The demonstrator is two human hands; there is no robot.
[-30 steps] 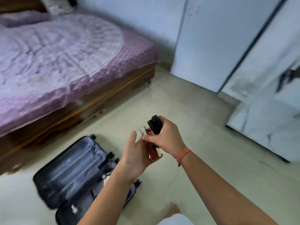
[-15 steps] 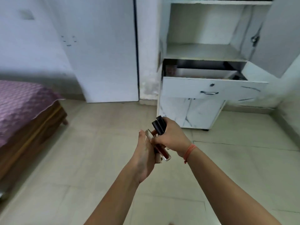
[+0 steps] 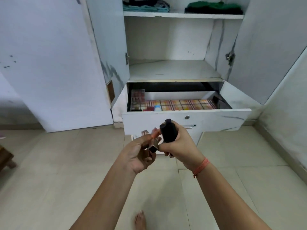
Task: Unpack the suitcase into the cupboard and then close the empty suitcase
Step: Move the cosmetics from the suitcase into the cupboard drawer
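I stand facing the open white cupboard [image 3: 174,68]. Its drawer [image 3: 216,120] is pulled out, lined with checked paper and holding a few small cosmetic items [image 3: 137,100] at its left end. My right hand [image 3: 179,145] grips a bundle of black-capped cosmetic tubes [image 3: 168,133], upright in front of the drawer front. My left hand [image 3: 141,153] holds a small pinkish lipstick-like stick [image 3: 153,140] right beside them, the two hands touching. The suitcase is out of view.
Folded clothes lie on the top shelf: teal and dark ones [image 3: 146,6] at left, green and black ones [image 3: 214,7] at right. The middle shelf [image 3: 174,70] is bare. Both cupboard doors stand open. My bare foot [image 3: 140,219] is on the tiled floor.
My view has swung from the bed and open suitcase round to the cupboard, and I have come closer to the drawer. Both hands keep the cosmetics between them.
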